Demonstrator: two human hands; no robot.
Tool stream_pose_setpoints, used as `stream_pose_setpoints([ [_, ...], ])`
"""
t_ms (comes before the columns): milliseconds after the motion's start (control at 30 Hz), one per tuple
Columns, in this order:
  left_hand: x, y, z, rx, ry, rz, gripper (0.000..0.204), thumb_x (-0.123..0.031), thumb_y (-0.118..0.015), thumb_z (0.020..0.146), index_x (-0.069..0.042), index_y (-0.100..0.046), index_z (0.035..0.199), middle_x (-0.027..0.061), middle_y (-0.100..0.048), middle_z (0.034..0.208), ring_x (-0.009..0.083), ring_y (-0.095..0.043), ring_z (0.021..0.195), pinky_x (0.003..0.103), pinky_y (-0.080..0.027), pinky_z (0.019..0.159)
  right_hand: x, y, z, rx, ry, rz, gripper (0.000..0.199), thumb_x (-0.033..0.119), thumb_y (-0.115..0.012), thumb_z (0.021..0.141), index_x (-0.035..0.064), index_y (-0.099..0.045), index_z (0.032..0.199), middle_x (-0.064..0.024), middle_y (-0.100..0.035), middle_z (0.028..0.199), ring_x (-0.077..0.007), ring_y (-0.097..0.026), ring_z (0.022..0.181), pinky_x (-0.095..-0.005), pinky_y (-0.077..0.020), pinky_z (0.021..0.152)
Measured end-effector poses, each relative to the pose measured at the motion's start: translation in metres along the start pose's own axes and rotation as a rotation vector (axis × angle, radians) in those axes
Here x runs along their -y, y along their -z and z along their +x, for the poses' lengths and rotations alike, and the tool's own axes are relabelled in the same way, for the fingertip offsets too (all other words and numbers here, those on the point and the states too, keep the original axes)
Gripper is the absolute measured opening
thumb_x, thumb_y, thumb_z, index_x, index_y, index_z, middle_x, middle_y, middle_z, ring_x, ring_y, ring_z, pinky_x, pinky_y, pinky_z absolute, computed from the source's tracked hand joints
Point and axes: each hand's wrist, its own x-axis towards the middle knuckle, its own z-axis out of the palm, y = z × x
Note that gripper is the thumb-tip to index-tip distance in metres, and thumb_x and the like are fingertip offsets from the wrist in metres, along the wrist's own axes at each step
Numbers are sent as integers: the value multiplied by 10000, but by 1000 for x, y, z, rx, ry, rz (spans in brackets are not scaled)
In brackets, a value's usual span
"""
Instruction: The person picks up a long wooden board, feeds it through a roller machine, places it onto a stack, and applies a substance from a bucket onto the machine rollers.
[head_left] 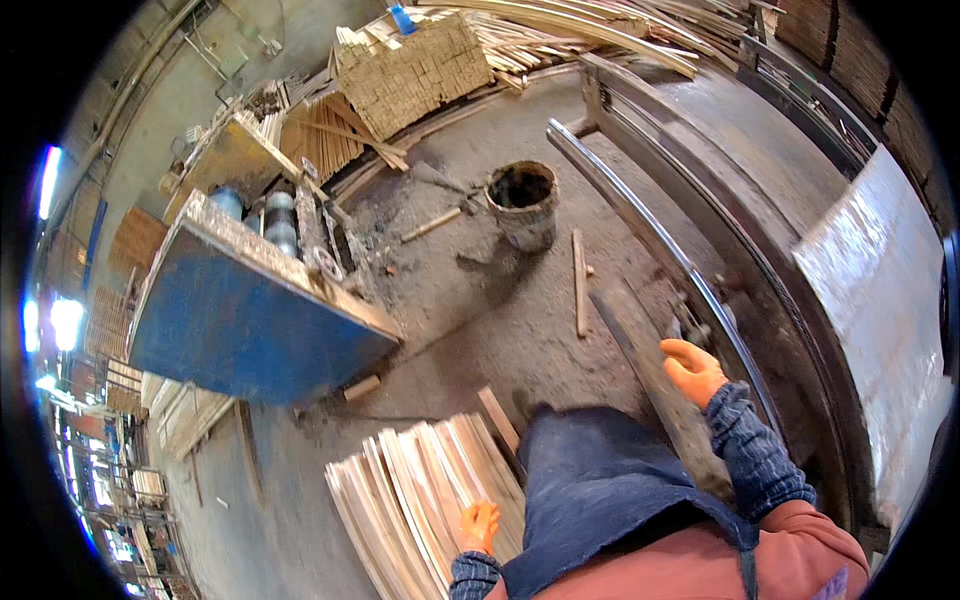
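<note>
A dark apron (600, 470) spreads over the person's front, nearest the camera. Just to its left, the gloved left hand (479, 527) is over a stack of pale wooden slats (395, 480), its fingers bent down toward them. The stack lies under and beyond that hand, fanning out to its left; whether the fingers grip a slat or only rest on top, I cannot tell.

The right hand (693, 374), in a matching orange glove, is raised farther forward and well apart from the slats, which lie to its lower left. It is partly open, the fingers loosely bent, with nothing visible in it. A shiny metal rail (660, 232) curves past just to its right, and a worn dark board (650, 350) slants below it. Farther right stands a grey metal sheet (870, 260).

Beyond the hands, a narrow wooden stick (580, 285) lies on the floor (460, 350). To the left is a machine with a large blue panel (250, 320). Past the stick stands a crusted bucket (527, 222), and at the back a block of stacked wood (415, 75) carries a small blue object (402, 19).
</note>
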Motion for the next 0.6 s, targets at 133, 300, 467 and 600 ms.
stream_pose_setpoints([
  [133,-96,19,132,127,141,63,390,-312,-682,929,-42,-603,1198,85,-689,1040,206,-656,862,372,-520,703,12,-47,114,-179,-53,25,367,175,-645,934,36,-622,1272,-80,-675,1188,-176,-647,1033,-308,-513,902],
  [300,-247,36,183,-39,-86,-156,443,-378,-665,927,-118,-573,1274,94,-681,1146,248,-666,1016,393,-526,849,75,-103,216,-119,-80,72,340,179,-651,930,11,-642,1225,-55,-690,1116,-145,-627,1034,-277,-492,898],
  [467,-374,30,228,-96,-45,-56,482,-410,-658,937,-128,-546,1311,136,-641,1264,285,-620,1146,422,-484,946,125,-136,321,-129,-262,286,407,252,-638,924,34,-615,1268,-56,-666,1177,-153,-623,1029,-279,-495,865],
  [600,-421,-5,286,-121,-99,-112,462,-386,-642,956,-135,-536,1330,125,-643,1258,288,-616,1144,439,-479,933,129,-146,416,-91,-370,378,474,315,-627,929,76,-571,1334,-42,-646,1229,-185,-620,1065,-332,-495,884],
])
